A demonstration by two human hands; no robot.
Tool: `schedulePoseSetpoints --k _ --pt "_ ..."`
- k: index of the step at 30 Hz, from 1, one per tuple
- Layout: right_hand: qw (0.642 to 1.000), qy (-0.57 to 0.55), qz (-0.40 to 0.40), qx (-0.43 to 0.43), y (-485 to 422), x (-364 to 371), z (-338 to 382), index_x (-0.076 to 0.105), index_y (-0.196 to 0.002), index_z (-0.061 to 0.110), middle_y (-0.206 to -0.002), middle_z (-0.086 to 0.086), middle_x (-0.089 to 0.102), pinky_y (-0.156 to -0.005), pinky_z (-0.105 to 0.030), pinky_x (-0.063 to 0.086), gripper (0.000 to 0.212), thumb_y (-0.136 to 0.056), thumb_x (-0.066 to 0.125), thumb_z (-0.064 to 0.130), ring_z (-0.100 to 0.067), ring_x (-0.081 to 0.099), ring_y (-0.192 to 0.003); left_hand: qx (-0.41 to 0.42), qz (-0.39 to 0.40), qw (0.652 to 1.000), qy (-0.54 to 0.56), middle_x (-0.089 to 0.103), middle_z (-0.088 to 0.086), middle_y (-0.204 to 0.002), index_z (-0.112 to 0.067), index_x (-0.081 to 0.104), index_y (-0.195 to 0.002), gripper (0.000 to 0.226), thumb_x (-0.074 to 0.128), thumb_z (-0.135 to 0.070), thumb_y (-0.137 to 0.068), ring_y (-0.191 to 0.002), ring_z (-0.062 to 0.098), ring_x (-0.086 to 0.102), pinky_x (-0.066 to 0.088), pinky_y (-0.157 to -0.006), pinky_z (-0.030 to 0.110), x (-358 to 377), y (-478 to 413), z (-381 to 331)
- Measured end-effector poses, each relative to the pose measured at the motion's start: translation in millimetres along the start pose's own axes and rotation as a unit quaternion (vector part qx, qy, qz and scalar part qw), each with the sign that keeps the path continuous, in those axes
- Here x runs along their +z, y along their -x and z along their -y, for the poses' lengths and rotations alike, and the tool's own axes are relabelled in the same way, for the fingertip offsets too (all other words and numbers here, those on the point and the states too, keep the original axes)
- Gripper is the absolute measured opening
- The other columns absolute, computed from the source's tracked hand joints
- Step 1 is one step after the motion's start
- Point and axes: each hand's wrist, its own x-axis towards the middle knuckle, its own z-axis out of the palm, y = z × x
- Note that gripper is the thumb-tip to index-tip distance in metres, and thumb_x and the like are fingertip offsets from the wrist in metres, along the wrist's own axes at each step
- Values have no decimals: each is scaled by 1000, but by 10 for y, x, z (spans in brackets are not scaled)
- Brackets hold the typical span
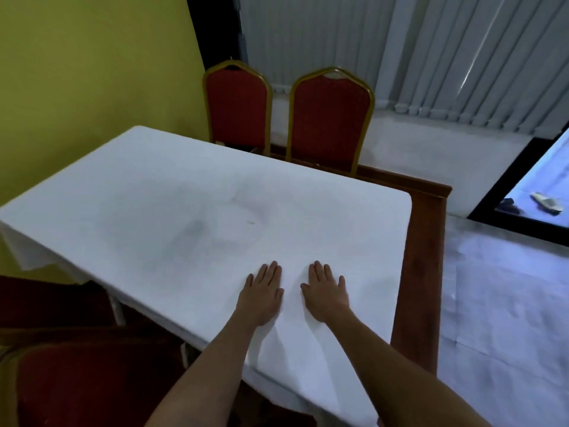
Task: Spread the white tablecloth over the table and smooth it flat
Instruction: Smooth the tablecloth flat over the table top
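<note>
The white tablecloth (172, 204) lies spread over most of the table, hanging over its left and near edges. A strip of bare brown table (425, 254) shows along the right side and far right corner. My left hand (261, 294) rests palm down on the cloth near the front, fingers spread. My right hand (326, 292) lies flat beside it, a small gap apart, fingers also spread. Faint grey shadows mark the cloth's middle, and a slight crease runs toward me between my forearms.
Two red chairs with gold frames (329, 118) stand at the table's far side. Another red chair (77, 386) is at the near left. A yellow wall (77, 72) borders the left; vertical blinds (462, 57) hang behind. Pale floor lies to the right.
</note>
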Motion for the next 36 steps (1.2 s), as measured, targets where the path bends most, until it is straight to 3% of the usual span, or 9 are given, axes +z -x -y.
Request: schedulePoseSetpoints --k 2,5,11,17,21,25,31,36 --pt "1000 -6 -25 10 -188 2 241 -5 -153 10 -162 -4 -10 -119 -47 1 59 -104 16 36 -21 -10 -149 8 -21 1000 -9 -3 5 -161 -12 0 -151 68 -2 -45 -91 -149 21 0 6 -120 42 -82 -154 248" --pt "998 -16 -59 32 -525 42 742 -2 -153 10 -162 -5 -11 -119 -47 0 58 -104 17 35 -22 -12 -149 28 -47 998 -5 1 7 -161 -9 3 -151 58 18 -34 -101 -149 22 2 5 -120 42 -272 -472 703" --pt "993 -46 -78 80 -997 195 1578 -5 -152 10 -162 -4 -12 -119 -48 -2 57 -104 16 33 -21 -13 -149 85 -52 995 -18 5 9 -161 -8 7 -150 58 22 -34 -101 -149 23 4 4 -119 45 -402 -810 1571" --pt "988 -70 -106 86 -1126 366 1945 -7 -153 14 -162 -1 -12 -118 -47 -9 58 -103 16 36 -18 -13 -149 97 -84 992 -5 12 5 -160 -12 13 -151 64 8 -44 -96 -148 23 10 8 -118 48 -258 -707 2099" --pt "981 -66 -146 107 -1011 397 1659 -4 -154 20 -162 4 -8 -118 -46 -8 59 -102 16 42 -16 -10 -149 105 -105 989 -2 23 7 -158 -10 21 -149 67 8 -43 -92 -146 25 20 15 -116 51 -217 -715 2121" --pt "957 -76 -185 211 -648 406 921 5 -154 22 -163 5 1 -119 -49 -1 57 -102 19 42 -18 -2 -150 116 -116 986 0 26 10 -156 -7 26 -147 62 18 -39 -95 -144 29 24 18 -114 54 -196 -721 2121" --pt "905 -102 -218 350 240 590 96 10 -154 19 -163 3 8 -118 -51 4 56 -102 21 38 -21 4 -150 112 -118 987 -1 18 10 -159 -7 20 -149 57 33 -33 -100 -147 29 16 12 -116 54 -164 -618 2126" --pt "841 -126 -209 482 443 618 149 6 -153 9 -163 -4 4 -117 -58 4 58 -103 17 36 -27 1 -149 102 -93 990 1 13 9 -160 -7 17 -150 58 30 -34 -100 -147 29 10 8 -116 55 -184 -595 2078"
